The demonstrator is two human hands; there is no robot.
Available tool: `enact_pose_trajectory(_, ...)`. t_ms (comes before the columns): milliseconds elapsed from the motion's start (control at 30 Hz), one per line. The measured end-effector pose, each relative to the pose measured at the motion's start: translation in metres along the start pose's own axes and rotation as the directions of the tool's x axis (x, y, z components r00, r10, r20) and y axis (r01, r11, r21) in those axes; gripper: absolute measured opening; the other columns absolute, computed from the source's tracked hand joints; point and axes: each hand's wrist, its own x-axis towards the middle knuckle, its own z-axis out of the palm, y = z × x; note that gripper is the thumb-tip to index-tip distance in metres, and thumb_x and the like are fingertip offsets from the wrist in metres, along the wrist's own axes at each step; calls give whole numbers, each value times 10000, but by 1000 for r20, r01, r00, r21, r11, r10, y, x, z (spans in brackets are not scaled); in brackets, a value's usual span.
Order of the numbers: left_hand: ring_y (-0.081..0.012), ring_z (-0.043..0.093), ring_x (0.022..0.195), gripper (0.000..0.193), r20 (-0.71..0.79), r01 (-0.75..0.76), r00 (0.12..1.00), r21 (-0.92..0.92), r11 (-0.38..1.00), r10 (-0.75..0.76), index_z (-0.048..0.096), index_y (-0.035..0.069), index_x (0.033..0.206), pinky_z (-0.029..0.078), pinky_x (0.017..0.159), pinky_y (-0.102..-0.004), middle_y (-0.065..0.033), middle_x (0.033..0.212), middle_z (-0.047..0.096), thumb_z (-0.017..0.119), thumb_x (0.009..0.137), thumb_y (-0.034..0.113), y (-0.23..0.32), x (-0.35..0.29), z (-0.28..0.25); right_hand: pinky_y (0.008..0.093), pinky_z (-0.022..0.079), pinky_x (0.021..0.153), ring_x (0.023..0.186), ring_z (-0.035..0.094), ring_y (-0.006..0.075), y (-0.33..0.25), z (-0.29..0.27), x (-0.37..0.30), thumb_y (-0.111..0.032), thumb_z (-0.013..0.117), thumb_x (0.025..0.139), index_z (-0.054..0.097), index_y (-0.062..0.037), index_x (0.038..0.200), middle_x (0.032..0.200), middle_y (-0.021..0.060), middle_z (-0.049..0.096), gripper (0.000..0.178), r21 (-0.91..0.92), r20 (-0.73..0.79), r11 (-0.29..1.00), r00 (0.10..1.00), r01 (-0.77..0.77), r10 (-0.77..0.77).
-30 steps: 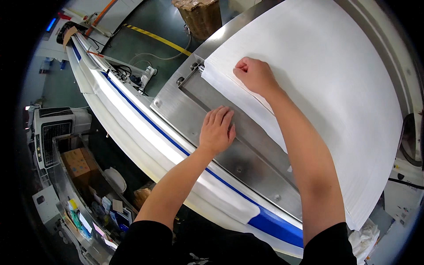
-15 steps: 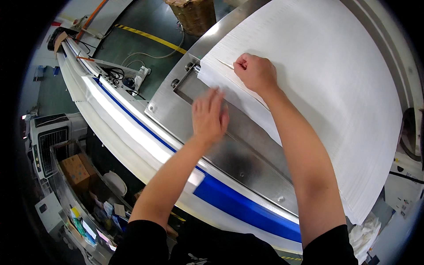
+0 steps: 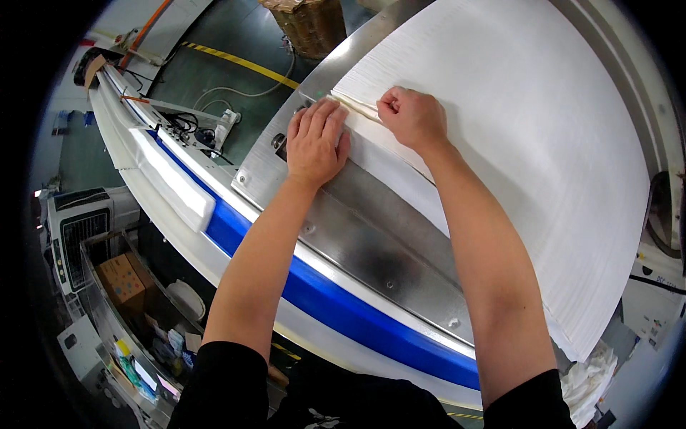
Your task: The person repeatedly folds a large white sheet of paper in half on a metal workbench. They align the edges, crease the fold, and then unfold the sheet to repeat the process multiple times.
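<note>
A large stack of thin white sheets (image 3: pixel 514 143) lies on a steel table (image 3: pixel 357 247), its layered edge facing me. My right hand (image 3: pixel 413 118) is curled closed on the stack by this edge, where a gap parts the layers. Whatever its fingers hold, if anything, is hidden. My left hand (image 3: pixel 314 143) lies with fingers stretched out, palm down, at the stack's left corner, covering part of a metal fitting (image 3: pixel 280 145). Its fingertips are beside the parted layers.
Along the table's near side runs a blue belt (image 3: pixel 343 318) with a white pad (image 3: pixel 171 179) on it. A bin (image 3: pixel 107 286) with a cardboard box (image 3: pixel 125 279) stands at lower left. Beyond the table are a brown drum (image 3: pixel 311 28) and a yellow-black floor line (image 3: pixel 243 63).
My left hand has moved up and left onto the stack's corner. The gap between the layers has widened there. The white pad has travelled up-left along the belt. My right hand stays put.
</note>
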Motion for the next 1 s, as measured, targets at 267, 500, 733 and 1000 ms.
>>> enact_pose_trajectory(267, -215, 521, 1092, 300, 86, -158, 984, 7, 987, 157, 570, 110, 959, 375, 950, -393, -39, 1095, 568, 647, 670, 141, -8, -4, -28, 404, 501, 652, 719, 635, 291, -2, -17, -13, -276, 571, 820, 659, -132, 835, 787, 85, 664, 169, 143, 57, 988, 997, -53, 45)
enact_pose_trajectory(500, -295, 549, 1060, 386, 542, -276, 792, -95, 956, 282, 554, 72, 1030, 372, 978, -434, -120, 1120, 584, 667, 666, 135, -38, 19, -52, 437, 470, 745, 791, 608, 342, 12, -80, -193, -311, 509, 890, 653, -88, 912, 858, 126, 642, 267, -194, -24, 942, 961, -275, 275)
enact_pose_trajectory(733, -280, 538, 1104, 614, 851, -401, 523, 201, 894, 43, 473, 162, 1288, 361, 983, -450, -119, 1226, 551, 653, 704, 99, 12, 66, -49, 478, 393, 910, 829, 615, 330, 183, -220, -422, -365, 397, 946, 675, -86, 787, 793, 136, 656, 424, -577, -226, 603, 817, -551, 530)
enact_pose_trajectory(1000, -321, 603, 967, 392, 842, -558, 534, 286, 779, 73, 653, 118, 1072, 477, 844, -409, -141, 1033, 639, 521, 751, -63, -23, 45, 28, 470, 279, 1042, 887, 618, 294, 320, -363, -611, -423, 275, 967, 689, -68, 821, 817, 136, 670, 565, -565, -343, 366, 613, -740, 712)
